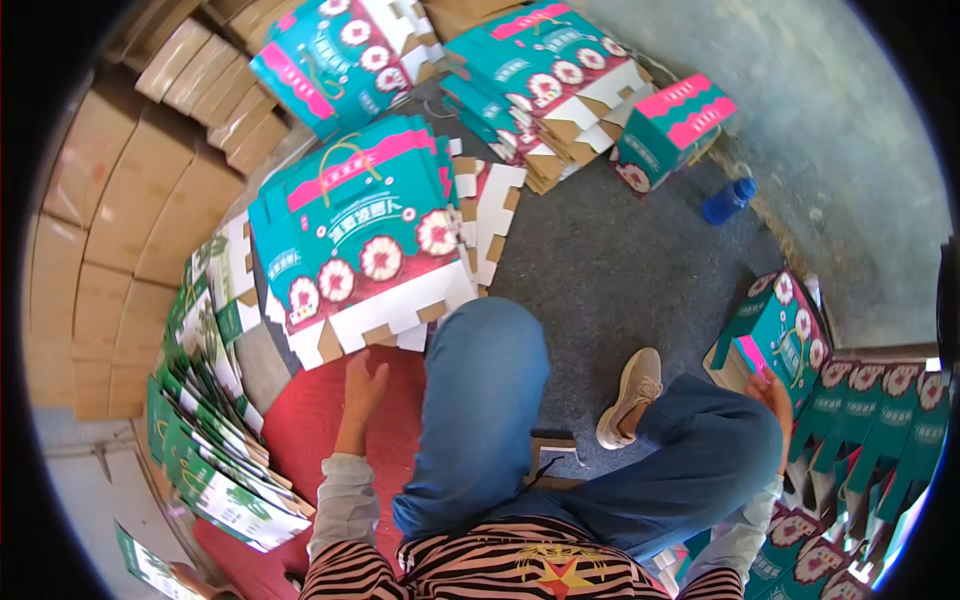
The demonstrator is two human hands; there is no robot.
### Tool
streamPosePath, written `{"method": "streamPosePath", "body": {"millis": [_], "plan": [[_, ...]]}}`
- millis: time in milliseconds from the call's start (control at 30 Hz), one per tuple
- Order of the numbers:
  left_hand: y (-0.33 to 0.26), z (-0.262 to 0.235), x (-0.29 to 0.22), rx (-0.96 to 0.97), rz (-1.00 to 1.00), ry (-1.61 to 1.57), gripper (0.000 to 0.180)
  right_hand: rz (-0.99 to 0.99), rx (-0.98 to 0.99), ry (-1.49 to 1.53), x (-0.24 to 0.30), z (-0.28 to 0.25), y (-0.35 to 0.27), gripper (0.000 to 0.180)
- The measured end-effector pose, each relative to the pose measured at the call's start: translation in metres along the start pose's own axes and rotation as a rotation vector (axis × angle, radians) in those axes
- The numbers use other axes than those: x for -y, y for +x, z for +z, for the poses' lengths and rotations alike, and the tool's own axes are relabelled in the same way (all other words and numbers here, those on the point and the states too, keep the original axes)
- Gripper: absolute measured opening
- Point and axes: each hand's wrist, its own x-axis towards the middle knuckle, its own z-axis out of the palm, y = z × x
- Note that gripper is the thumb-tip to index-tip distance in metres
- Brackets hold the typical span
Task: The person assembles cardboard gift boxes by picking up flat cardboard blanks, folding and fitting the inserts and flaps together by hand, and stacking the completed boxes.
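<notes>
My left hand (364,388) hovers with fingers apart just below the near white flaps of a stack of flattened teal gift boxes (375,225), holding nothing. The stack's top box has a pink band, round fruit pictures and a tan cord handle. On the right, my right hand (770,398) grips the near edge of a teal gift box (785,335), which is partly unfolded and tilted. My right knee hides some of that wrist. Between my legs lies a small brown cardboard piece (555,458).
Brown cartons (130,200) are piled at left, above fanned green-and-white flat boxes (215,450). Far off stand more flat teal boxes (560,70), an assembled box (675,130) and a blue bottle (728,201). Rows of formed teal boxes (870,410) fill the right. Another person's hand (190,578) shows lower left.
</notes>
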Motion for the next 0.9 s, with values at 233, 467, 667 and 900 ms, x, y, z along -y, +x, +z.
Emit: {"method": "streamPosePath", "body": {"millis": [233,467,667,900], "plan": [[-0.016,0.050,0.086,0.048,-0.351,-0.337,0.052,-0.479,0.186,-0.616,0.137,0.116,-0.088,0.038],[0.027,0.060,0.132,-0.263,-0.291,-0.289,0.048,-0.685,0.645,-1.149,0.105,0.203,-0.101,0.032],[0.077,0.067,0.125,-0.213,-0.236,-0.349,0.048,-0.513,0.710,-1.302,0.065,0.205,-0.081,0.032],[0.095,0.057,0.121,-0.137,-0.529,-0.601,0.033,-0.449,0.699,-1.214,0.060,0.210,-0.078,0.033]]}}
